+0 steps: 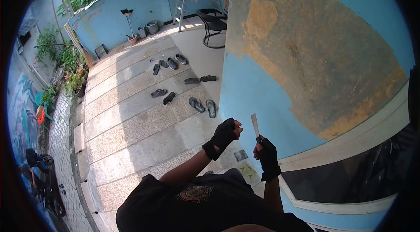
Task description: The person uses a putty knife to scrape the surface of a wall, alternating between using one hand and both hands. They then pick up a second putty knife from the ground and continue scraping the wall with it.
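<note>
My right hand (266, 153), in a black fingerless glove, is closed around the handle of a scraper (255, 125). Its flat, pale blade points upward, apart from the wall in this view. To its left, my left hand (225, 136) wears a matching glove and is curled into a fist, with nothing showing out of it. The two hands are a short gap apart, in front of my body. Beyond them rises a light blue wall (253, 96) with a large bare patch (315, 52) of brown and grey where paint is gone.
Several sandals and shoes (196, 104) lie on the paved floor (144, 133). A stepladder (181, 4) and a black chair (213, 24) stand farther back. At lower right is a white-framed window (350, 170). A person beside a motorcycle (46, 184) is at far left.
</note>
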### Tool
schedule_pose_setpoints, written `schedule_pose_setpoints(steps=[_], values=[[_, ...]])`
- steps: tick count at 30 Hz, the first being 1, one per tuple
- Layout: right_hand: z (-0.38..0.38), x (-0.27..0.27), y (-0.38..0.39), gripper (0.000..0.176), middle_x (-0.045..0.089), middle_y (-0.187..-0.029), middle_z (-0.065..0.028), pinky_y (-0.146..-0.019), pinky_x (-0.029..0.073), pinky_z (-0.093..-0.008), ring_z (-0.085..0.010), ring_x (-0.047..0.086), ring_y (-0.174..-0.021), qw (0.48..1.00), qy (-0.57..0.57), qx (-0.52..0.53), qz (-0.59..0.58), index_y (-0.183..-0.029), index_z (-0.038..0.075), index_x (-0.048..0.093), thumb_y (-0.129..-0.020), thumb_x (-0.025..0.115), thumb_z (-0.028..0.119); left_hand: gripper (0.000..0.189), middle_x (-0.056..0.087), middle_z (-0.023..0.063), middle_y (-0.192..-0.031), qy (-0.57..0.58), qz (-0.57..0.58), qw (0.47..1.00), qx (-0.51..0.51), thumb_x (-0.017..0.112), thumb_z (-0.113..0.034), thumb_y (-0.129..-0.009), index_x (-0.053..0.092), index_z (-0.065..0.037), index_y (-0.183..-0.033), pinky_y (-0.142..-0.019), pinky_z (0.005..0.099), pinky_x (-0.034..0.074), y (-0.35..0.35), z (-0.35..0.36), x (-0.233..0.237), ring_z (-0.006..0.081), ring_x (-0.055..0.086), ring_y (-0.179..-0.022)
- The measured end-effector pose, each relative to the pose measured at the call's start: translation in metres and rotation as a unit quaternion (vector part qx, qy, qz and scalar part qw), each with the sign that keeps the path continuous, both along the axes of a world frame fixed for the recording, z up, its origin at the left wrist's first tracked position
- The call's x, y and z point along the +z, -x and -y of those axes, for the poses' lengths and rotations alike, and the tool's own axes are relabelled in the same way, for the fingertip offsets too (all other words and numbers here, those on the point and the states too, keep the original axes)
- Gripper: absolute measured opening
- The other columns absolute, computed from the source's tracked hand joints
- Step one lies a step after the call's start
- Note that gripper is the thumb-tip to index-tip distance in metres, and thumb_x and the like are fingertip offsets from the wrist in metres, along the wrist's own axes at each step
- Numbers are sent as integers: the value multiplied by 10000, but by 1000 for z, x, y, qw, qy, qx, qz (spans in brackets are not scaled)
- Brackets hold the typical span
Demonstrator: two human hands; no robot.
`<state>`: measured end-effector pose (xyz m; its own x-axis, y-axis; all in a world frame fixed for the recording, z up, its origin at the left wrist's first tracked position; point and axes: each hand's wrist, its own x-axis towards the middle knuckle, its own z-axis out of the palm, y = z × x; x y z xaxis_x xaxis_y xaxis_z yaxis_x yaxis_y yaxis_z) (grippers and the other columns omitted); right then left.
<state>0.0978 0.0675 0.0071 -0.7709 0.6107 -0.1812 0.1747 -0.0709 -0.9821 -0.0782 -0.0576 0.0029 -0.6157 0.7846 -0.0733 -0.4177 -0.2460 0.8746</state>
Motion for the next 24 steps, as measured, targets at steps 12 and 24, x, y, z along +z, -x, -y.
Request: schedule_pose_setpoints(steps=[12, 24], values=[[-36, 2, -5, 408, 574, -720, -31, -505, 435, -238, -101, 547, -568, 998, 6, 63, 9, -1368, -16, 496, -977, 503, 101, 220, 606, 11, -849, 61, 17, 998, 2, 652, -208, -940, 582, -54, -1080, -696, 262, 527, -24, -42, -12, 113, 618, -744], [-126, -9, -87, 349, 565, -757, -37, -516, 426, -255, -113, 540, -583, 992, 76, 92, -42, -1277, 4, 518, -951, 535, 128, 578, 599, 186, -1223, -101, 82, 989, -77, 517, -470, -994, 432, 27, -1278, -828, 363, 566, -135, -182, -40, 236, 665, -954]])
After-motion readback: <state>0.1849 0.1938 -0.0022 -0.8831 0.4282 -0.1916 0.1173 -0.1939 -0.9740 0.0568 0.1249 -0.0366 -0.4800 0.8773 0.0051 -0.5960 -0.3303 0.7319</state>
